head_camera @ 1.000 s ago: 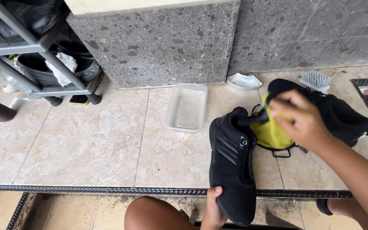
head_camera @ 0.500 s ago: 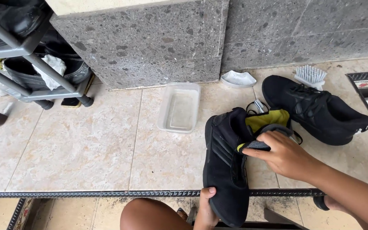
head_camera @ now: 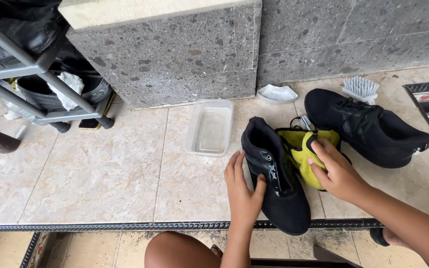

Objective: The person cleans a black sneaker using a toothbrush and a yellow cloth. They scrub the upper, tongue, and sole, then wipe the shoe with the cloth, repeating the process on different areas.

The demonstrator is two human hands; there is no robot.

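My left hand (head_camera: pixel 243 186) lies flat, fingers together, thumb on the near shoe (head_camera: pixel 274 181); my right hand (head_camera: pixel 334 169) presses curled fingers on the yellow cloth (head_camera: pixel 308 155) tucked against that shoe; second shoe (head_camera: pixel 366 126) beyond it, tub (head_camera: pixel 209 128) to its left, brush (head_camera: pixel 360 89) behind.

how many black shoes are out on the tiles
2. One shoe lies under both hands, the left hand on its side and the right hand on the yellow cloth beside it. The other shoe sits further right. The rack may hide more.
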